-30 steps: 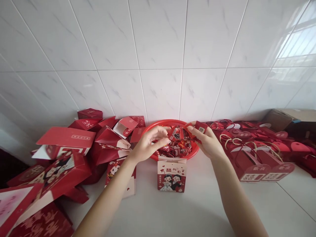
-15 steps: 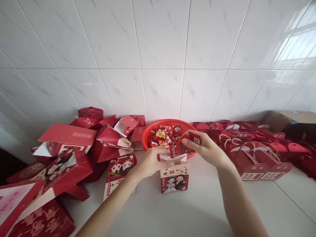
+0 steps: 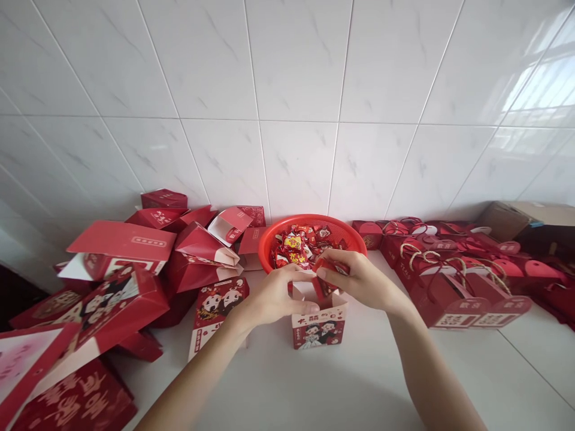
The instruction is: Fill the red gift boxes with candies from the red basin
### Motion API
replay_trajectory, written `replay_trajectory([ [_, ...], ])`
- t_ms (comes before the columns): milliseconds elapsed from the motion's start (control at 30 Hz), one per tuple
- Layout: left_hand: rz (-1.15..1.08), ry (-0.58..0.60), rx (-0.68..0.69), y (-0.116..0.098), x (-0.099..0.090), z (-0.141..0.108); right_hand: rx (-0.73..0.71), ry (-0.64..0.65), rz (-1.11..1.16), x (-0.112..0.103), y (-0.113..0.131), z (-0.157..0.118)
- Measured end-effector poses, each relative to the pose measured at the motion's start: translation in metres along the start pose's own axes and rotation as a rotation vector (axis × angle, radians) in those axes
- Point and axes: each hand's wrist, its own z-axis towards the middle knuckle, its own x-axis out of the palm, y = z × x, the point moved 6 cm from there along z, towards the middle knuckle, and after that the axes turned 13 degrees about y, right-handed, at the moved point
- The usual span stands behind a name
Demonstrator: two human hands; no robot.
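Note:
A small red and white gift box [image 3: 318,333], printed with a cartoon couple, stands upright with its top open. My left hand [image 3: 282,294] grips the box's left upper rim, thumb on the front. Over the mouth of the box, my right hand [image 3: 354,276] is closed on red wrapped candy [image 3: 326,286], partly hidden by the fingers. Just behind both hands, a red plastic basket [image 3: 266,246] holds wrapped candies [image 3: 294,244] in red and yellow.
Open red boxes [image 3: 123,242] pile up on the left. A printed box [image 3: 220,308] lies beside my left forearm. On the right stand rows of red boxes with rope handles [image 3: 453,293], and a cardboard carton [image 3: 516,218] is behind them. A tiled wall [image 3: 296,161] closes the back.
My right hand has moved left and down from the basket's right side to over the open box, carrying candy. My left hand still holds the box.

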Motion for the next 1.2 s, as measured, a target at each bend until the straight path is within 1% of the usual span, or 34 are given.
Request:
replay_trajectory([
  [100, -0.004, 0.01, -0.029, 0.0, -0.002, 0.001, -0.031, 0.01, -0.037, -0.001, 0.0, 0.0],
  [200, 0.054, 0.025, -0.008, 0.0, -0.003, 0.004, -0.046, 0.024, -0.103, 0.003, -0.001, 0.003],
  [300, 0.055, 0.028, 0.028, 0.002, -0.004, 0.006, -0.069, 0.062, -0.204, 0.01, -0.001, 0.006],
  [367, 0.015, -0.015, 0.038, 0.005, -0.005, 0.005, -0.093, 0.078, -0.289, 0.014, 0.0, 0.008],
  [433, -0.007, -0.086, 0.046, 0.006, -0.007, 0.002, -0.104, 0.061, -0.378, 0.015, -0.002, 0.009],
  [500, 0.032, -0.157, 0.052, 0.004, -0.009, -0.002, -0.106, 0.032, -0.446, 0.015, -0.004, 0.01],
  [567, 0.095, -0.174, 0.074, 0.0, -0.008, -0.005, -0.123, 0.012, -0.479, 0.015, -0.005, 0.01],
  [633, 0.105, -0.143, 0.102, -0.005, -0.007, -0.007, -0.155, 0.003, -0.495, 0.015, -0.004, 0.01],
  [700, 0.066, -0.097, 0.102, -0.007, -0.004, -0.008, -0.173, 0.002, -0.515, 0.015, -0.002, 0.009],
  [833, 0.013, -0.049, 0.019, -0.004, -0.003, -0.008, -0.177, -0.014, -0.548, 0.014, 0.001, 0.009],
  [1033, 0.043, -0.032, -0.026, -0.001, -0.003, -0.008, -0.215, -0.02, -0.558, 0.019, 0.003, 0.01],
  [1133, 0.048, -0.022, -0.048, 0.0, -0.003, -0.008, -0.231, 0.003, -0.503, 0.021, 0.004, 0.01],
  [1200, 0.037, -0.022, -0.047, 0.0, -0.003, -0.008, -0.241, 0.016, -0.412, 0.019, 0.004, 0.009],
])
